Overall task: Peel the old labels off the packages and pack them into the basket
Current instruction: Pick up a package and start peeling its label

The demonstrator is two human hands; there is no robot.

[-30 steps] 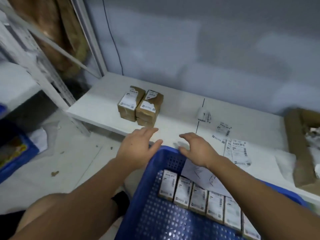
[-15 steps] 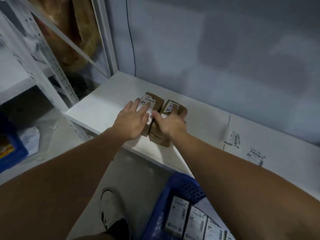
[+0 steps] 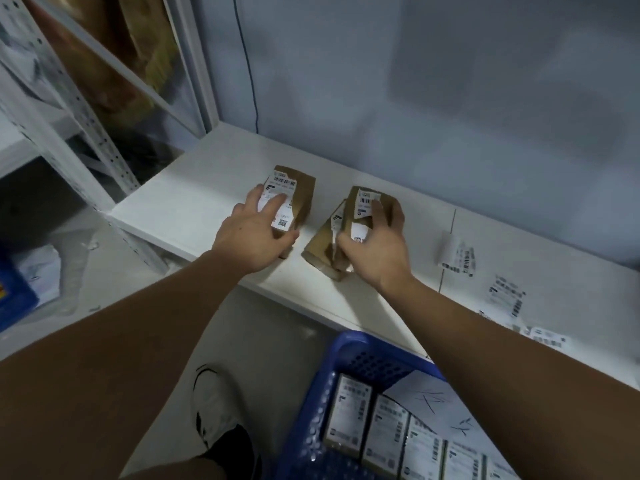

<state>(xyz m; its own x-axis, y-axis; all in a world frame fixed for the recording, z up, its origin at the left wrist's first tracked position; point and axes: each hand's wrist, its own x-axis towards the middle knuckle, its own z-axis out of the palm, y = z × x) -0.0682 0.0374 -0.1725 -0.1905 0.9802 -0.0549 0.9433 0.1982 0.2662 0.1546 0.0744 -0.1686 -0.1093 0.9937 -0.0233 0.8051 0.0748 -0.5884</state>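
On the white shelf [image 3: 194, 209] above the blue basket [image 3: 349, 351], your left hand [image 3: 252, 237] gripped one brown package [image 3: 301, 195]; your right hand [image 3: 377, 251] clutched a stack [image 3: 349, 220], apparently two. Six labelled packages [image 3: 349, 415] showed in the basket.

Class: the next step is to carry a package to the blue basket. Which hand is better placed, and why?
Probably the right hand: it grips a brown package on the shelf side nearer the basket. The left hand grips one farther away.
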